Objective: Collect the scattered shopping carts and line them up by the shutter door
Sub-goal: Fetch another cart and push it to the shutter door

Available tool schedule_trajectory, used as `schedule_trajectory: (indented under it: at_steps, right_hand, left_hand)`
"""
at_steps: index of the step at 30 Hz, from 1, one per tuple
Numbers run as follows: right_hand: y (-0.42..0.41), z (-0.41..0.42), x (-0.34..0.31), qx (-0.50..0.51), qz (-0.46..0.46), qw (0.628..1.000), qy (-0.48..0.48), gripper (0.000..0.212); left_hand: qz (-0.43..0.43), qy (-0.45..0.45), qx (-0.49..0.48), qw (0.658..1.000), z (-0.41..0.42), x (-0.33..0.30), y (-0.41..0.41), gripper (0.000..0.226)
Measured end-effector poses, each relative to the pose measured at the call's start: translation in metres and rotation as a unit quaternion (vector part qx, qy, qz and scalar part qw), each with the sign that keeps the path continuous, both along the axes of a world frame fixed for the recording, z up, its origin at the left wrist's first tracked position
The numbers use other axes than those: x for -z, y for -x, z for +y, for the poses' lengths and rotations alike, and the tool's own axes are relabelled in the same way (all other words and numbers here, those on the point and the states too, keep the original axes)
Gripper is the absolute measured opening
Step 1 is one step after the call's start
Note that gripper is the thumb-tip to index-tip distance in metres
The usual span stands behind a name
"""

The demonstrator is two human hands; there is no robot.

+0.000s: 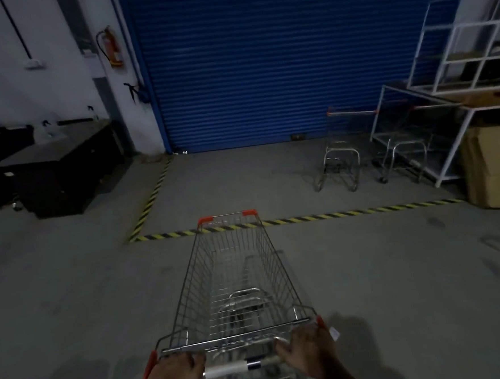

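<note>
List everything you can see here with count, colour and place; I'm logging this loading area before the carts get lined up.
Held cart: 1, silver wire with orange corners, centre foreground, empty.
Parked carts: 2, silver, right, near the shutter.
Shutter door: 1, blue, back wall, closed.
Hazard tape: yellow-black stripes on the floor, marking a bay.
Fire extinguisher: 1, red, on the left wall.
Dark cabinet: 1, black, left.
White metal racks: white, right, partly over one parked cart.
Cardboard boxes: brown, far right.
Left hand: grips the handle.
Right hand: grips the handle.
</note>
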State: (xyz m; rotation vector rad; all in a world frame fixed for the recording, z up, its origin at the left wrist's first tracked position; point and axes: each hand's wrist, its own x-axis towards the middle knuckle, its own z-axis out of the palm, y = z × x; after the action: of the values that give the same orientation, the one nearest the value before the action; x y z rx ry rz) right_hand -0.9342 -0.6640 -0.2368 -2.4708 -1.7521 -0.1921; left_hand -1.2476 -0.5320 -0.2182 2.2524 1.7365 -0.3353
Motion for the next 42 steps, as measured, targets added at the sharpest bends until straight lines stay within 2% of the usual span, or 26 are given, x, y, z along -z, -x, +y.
schedule_trajectory:
  at_steps: [3,5,9,12,14,15,17,18,20,22,24,26,28,29,32,34,37,38,40,41,42]
  right_hand:
    - [-0.034,0.081,0.009,-0.004,0.001,1.0,0.005,0.065]
    - [-0.052,0.134,0.003,-0.02,-0.011,1.0,-0.006,0.057]
    - [-0.092,0.256,0.005,-0.045,-0.006,0.999,0.027,0.053]
    - [-0.126,0.35,0.019,-0.087,-0.042,0.988,0.118,0.063]
    - [-0.149,0.414,0.026,-0.073,-0.04,0.993,0.079,0.081]
    - [-0.158,0.44,0.019,-0.043,-0.026,0.997,0.053,0.08]
    - [-0.175,0.486,0.01,0.009,0.007,1.0,0.011,0.065]
    - [-0.185,0.507,0.005,0.018,-0.002,1.0,-0.007,0.06]
    - [-0.204,0.543,-0.003,0.021,0.012,0.999,0.027,0.062]
    - [-0.226,0.577,-0.005,0.027,0.004,0.999,0.019,0.066]
    - [-0.254,0.613,-0.01,0.016,-0.004,1.0,-0.011,0.063]
    - [-0.289,0.653,-0.014,-0.005,-0.006,0.999,-0.035,0.059]
    - [-0.33,0.695,-0.014,0.009,-0.014,1.0,-0.012,0.062]
    - [-0.35,0.718,-0.017,0.025,-0.001,1.0,0.019,0.064]
    - [-0.411,0.787,-0.035,0.049,0.028,0.99,0.132,0.073]
    - [-0.447,0.822,-0.047,0.014,0.05,0.982,0.181,0.075]
    - [-0.506,0.873,-0.055,0.002,0.067,0.98,0.19,0.092]
    - [-0.527,0.893,-0.055,0.017,0.073,0.985,0.158,0.089]
    - [-0.568,0.925,-0.051,0.04,0.067,0.989,0.128,0.066]
    - [-0.591,0.941,-0.056,0.04,0.087,0.978,0.184,0.057]
    - [-0.612,0.956,-0.053,0.016,0.055,0.979,0.195,0.05]
  left_hand:
    - [0.011,0.007,-0.019,1.0,0.071,0.002,-0.027,0.072]
    - [0.017,-0.004,-0.023,1.0,0.119,-0.002,-0.046,0.065]
    - [0.048,-0.026,0.014,0.998,0.233,-0.001,-0.082,0.057]
    - [0.052,-0.028,0.017,0.998,0.331,0.0,-0.109,0.068]
    - [0.043,-0.037,0.022,0.998,0.391,-0.006,-0.134,0.064]
    - [0.039,-0.043,0.031,0.998,0.415,-0.012,-0.147,0.054]
    - [0.05,-0.061,0.077,0.994,0.466,-0.016,-0.171,0.038]
    - [0.07,-0.059,0.106,0.99,0.492,-0.018,-0.183,0.04]
    - [0.095,-0.074,0.181,0.976,0.539,-0.023,-0.207,0.051]
    - [0.111,-0.108,0.222,0.963,0.58,-0.031,-0.235,0.046]
    - [0.095,-0.067,0.203,0.972,0.622,-0.032,-0.27,0.043]
    - [0.104,-0.065,0.174,0.977,0.667,-0.019,-0.306,0.056]
    - [0.088,-0.083,0.148,0.982,0.717,-0.004,-0.345,0.073]
    - [0.073,-0.094,0.136,0.984,0.743,-0.001,-0.366,0.075]
    - [0.053,-0.116,0.096,0.987,0.817,0.003,-0.434,0.051]
    - [0.029,-0.125,0.074,0.989,0.86,0.015,-0.476,0.032]
    - [-0.061,-0.078,-0.001,0.995,0.931,0.039,-0.537,0.029]
    - [-0.071,-0.076,0.001,0.995,0.95,0.04,-0.558,0.027]
    - [-0.024,0.005,0.016,1.0,0.98,0.04,-0.602,0.019]
    - [0.004,-0.004,0.046,0.999,0.996,0.033,-0.627,0.024]
    - [0.009,0.039,0.049,0.998,1.007,0.013,-0.654,0.037]
